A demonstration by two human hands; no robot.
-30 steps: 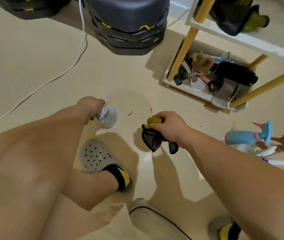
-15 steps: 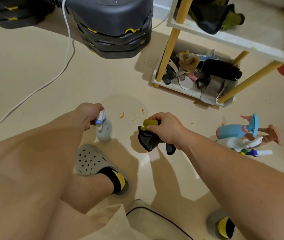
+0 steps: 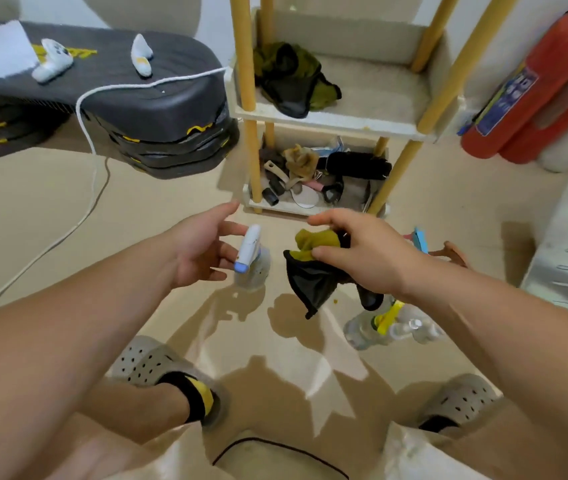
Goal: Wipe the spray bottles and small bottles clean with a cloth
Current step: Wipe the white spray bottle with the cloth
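Our right hand (image 3: 369, 252) is pinching the cloth (image 3: 313, 275). The thumb and curled fingers are closing on its bunched olive-yellow top, and the black part is hanging loose below the grip. Our left hand (image 3: 199, 249) is holding nothing; its fingers are spread and relaxed, with the palm facing the small spray bottle (image 3: 253, 268).

That bottle is standing upright on the floor (image 3: 33, 220) between our two hands, just beside the left fingertips. We cannot tell whether they are touching its white spray head, whose blue tip is pointing down toward the left palm.

Under our right wrist a clear spray bottle with a yellow trigger (image 3: 384, 320) is lying on its side, with more clear bottles blurred beside it. Behind the right hand a blue spray bottle (image 3: 420, 239) is only partly showing.

Beyond both hands a shelf rack (image 3: 248, 98) with yellow posts is standing, its bottom tray holding a jumble of small items. Well to the left of the left hand, stacked black step platforms (image 3: 158, 112) are carrying a white cable (image 3: 90, 140). Well to the right of the right hand, a red fire extinguisher (image 3: 535, 98) is leaning against the wall. Nearer to us than the hands, we are wearing grey clogs (image 3: 144, 362).
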